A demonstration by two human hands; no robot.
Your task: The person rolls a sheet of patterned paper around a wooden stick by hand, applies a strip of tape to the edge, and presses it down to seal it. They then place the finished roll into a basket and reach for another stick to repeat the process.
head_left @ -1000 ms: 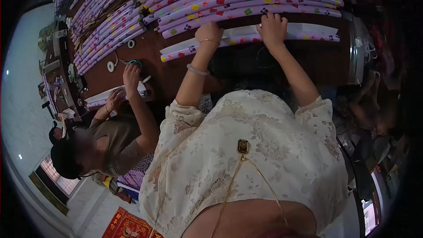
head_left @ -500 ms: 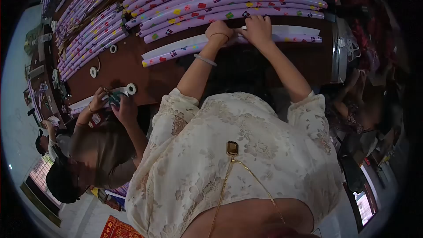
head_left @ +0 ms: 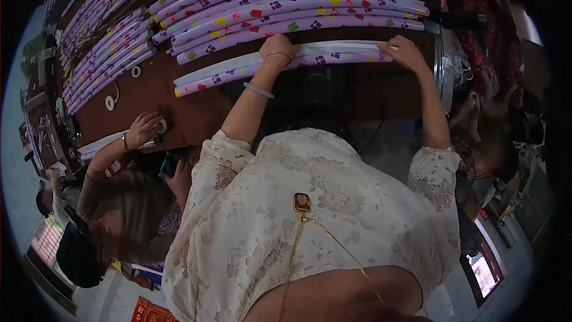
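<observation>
A purple patterned paper roll [head_left: 223, 76] with a white inner strip showing lies across the near side of the brown table. My left hand [head_left: 277, 49], a bracelet and a bangle on its arm, is closed on the paper's white upper edge, left of the roll's middle. Near the roll's right end, my right hand [head_left: 405, 53] pinches the paper between thumb and fingers. Between my hands the white strip runs straight, with the purple layer below it.
Many purple rolls [head_left: 286, 9] lie beyond my hands, with more at the left. Tape rolls [head_left: 110, 103] sit on the brown table [head_left: 196, 113]. At the left, a co-worker [head_left: 128, 197] reaches one hand to a tape roll. Another person [head_left: 485, 143] is at the right.
My right hand has moved right along the paper, away from my left hand, which shifts slightly left with the view. The co-worker's hands have moved apart.
</observation>
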